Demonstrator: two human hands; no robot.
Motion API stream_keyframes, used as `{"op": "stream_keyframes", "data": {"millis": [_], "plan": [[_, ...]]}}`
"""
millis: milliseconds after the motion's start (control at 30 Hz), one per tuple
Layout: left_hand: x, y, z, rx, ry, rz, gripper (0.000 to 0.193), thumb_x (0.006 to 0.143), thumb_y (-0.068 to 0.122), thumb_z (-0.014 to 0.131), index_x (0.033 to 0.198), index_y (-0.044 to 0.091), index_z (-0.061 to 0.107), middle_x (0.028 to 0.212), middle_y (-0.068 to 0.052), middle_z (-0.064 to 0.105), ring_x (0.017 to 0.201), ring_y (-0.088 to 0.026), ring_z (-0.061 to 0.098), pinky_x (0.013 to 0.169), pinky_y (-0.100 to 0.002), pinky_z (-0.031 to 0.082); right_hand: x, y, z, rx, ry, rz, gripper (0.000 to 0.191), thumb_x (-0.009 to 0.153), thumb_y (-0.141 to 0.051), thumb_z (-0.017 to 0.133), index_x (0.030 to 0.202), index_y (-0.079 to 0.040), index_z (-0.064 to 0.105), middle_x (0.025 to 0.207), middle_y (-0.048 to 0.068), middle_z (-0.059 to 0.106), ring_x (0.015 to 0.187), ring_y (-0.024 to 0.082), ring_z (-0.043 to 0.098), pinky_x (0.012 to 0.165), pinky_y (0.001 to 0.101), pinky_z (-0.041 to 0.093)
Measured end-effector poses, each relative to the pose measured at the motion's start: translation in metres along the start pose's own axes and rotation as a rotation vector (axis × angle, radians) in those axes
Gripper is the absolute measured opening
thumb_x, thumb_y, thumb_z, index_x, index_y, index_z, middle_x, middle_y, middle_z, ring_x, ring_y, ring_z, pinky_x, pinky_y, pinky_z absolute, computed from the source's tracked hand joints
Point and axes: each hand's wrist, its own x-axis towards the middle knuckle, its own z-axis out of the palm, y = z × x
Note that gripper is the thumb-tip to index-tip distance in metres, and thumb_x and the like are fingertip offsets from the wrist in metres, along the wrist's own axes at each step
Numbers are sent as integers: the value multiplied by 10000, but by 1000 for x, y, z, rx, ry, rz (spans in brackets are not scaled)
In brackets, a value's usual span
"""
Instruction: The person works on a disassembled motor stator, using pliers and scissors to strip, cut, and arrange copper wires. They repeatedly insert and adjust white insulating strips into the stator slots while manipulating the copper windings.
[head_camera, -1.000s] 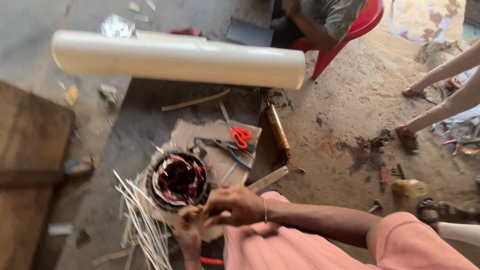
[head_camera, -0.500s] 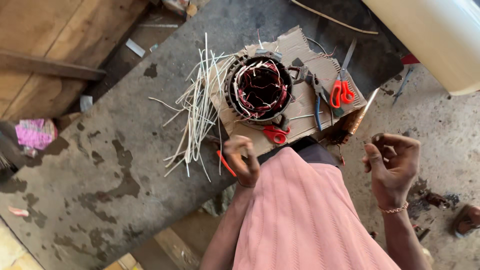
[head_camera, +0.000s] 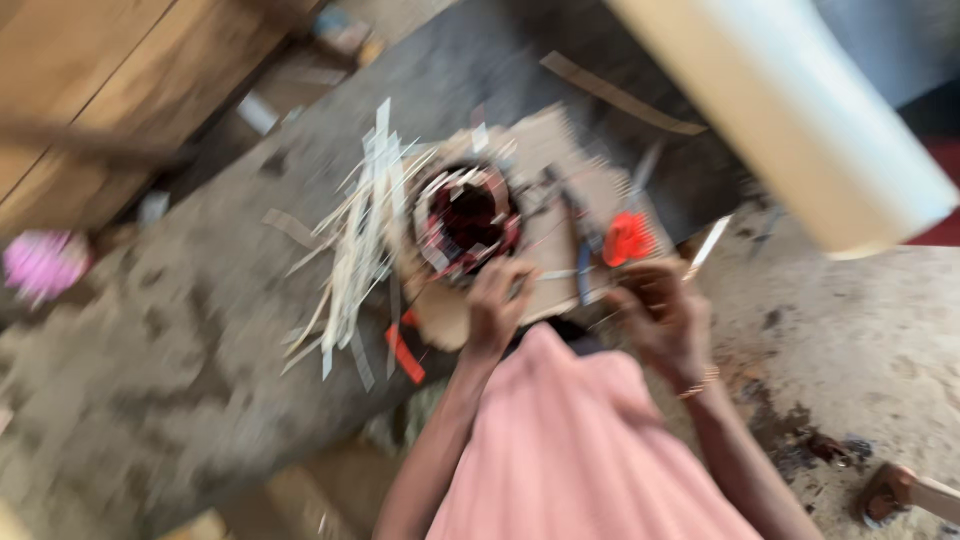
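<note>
Copper-wound stator (head_camera: 465, 218) on cardboard's (head_camera: 560, 165) near edge; both hands (head_camera: 497, 305) (head_camera: 660, 312) beside it, grip blurred, cannot tell.

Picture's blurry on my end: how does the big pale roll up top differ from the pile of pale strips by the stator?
The pale roll is one thick, smooth cylinder; the pale strips are many thin, flat slivers. The roll looms large and close across the upper right of the view, while the strips lie fanned out on the dark slab left of the stator. Both are off-white, and neither hand touches them.
</note>
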Motion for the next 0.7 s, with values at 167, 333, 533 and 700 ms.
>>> {"op": "stream_keyframes", "data": {"millis": [167,333,533,700], "plan": [[-11,18,14,75,63,-269,112,914,74,780,947,45,677,916,-80,683,813,-223,680,734,-347,559,28,6,-13,185,-95,-198,328,910,-24,761,1182,-25,577,1081,90,768,1015,119,737,892,274,616],[-10,16,7,183,94,-263,169,875,93,807,927,23,662,882,-81,678,775,-219,685,701,-344,559,38,8,-21,201,-103,-235,344,906,-25,777,1181,-14,570,1067,82,749,982,99,699,863,255,591],[7,15,-10,240,89,-117,154,891,87,800,934,16,670,890,-96,682,800,-259,669,728,-368,539,33,-2,-21,291,-113,-264,304,920,-17,755,1164,-18,574,1084,80,745,1018,101,707,880,259,605],[13,17,-19,285,60,-144,147,862,109,812,925,26,708,876,-98,712,791,-257,676,725,-376,534,37,-7,-27,343,-121,-252,280,920,-11,746,1141,-21,574,1078,72,748,1022,94,724,864,249,623]]}}
